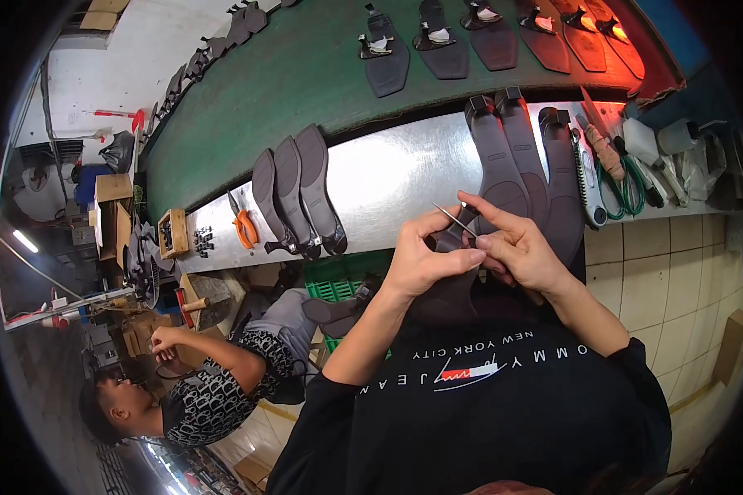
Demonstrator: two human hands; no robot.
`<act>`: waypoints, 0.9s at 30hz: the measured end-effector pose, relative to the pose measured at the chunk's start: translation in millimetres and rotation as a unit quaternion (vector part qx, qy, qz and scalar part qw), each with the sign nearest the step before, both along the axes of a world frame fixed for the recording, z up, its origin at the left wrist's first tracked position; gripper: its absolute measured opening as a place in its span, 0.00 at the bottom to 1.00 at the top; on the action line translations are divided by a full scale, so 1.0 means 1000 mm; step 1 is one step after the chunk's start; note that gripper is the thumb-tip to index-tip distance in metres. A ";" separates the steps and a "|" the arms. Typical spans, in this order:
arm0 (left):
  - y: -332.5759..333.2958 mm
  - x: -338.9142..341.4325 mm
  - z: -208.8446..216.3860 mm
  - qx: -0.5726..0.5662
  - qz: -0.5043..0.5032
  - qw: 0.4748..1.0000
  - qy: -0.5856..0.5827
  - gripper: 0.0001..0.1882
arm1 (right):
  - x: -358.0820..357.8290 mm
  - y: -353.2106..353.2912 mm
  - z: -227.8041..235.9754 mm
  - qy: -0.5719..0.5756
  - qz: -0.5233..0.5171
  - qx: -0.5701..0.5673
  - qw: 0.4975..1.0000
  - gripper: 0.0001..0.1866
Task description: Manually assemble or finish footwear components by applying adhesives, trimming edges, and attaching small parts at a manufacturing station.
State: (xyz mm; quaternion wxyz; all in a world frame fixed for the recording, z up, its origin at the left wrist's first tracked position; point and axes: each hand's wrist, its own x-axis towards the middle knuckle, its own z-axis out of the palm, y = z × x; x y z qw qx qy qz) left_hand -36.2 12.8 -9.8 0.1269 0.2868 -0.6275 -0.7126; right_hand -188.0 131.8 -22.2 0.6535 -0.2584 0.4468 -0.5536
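Observation:
Both my hands are close together in front of my chest, over the near edge of the metal ledge. My left hand (425,257) is closed around a dark shoe piece (448,241), which looks like part of a sandal sole. Between the hands a thin pointed metal tool (450,216), like an awl, slants up to the left. My right hand (520,254) pinches it, with the thumb bent in and the index finger stretched along the far side. The lower part of the shoe piece blends into my black shirt, so its outline is hard to make out.
On the metal ledge (388,177) lie dark heeled soles (501,157), three more soles (289,186), orange-handled pliers (243,227) and a utility knife (590,186). Sandals (384,62) line the green conveyor belt (305,91). A green crate (338,285) and a co-worker (223,379) are at left.

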 end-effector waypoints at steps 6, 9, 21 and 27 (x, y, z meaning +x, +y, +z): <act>0.005 -0.001 -0.004 -0.014 -0.017 1.000 0.003 0.17 | -0.003 0.004 -0.011 -0.004 -0.021 -0.017 1.000 0.25; 0.007 -0.004 -0.005 -0.018 -0.010 1.000 0.010 0.16 | -0.004 0.005 -0.014 -0.014 -0.025 -0.014 0.999 0.24; 0.005 -0.005 -0.006 0.152 -0.032 0.988 0.023 0.19 | -0.019 0.003 -0.020 0.042 -0.010 -0.020 0.999 0.21; -0.035 0.025 -0.005 0.223 -0.011 0.975 0.015 0.27 | -0.039 -0.031 -0.009 0.108 -0.079 -0.011 0.991 0.20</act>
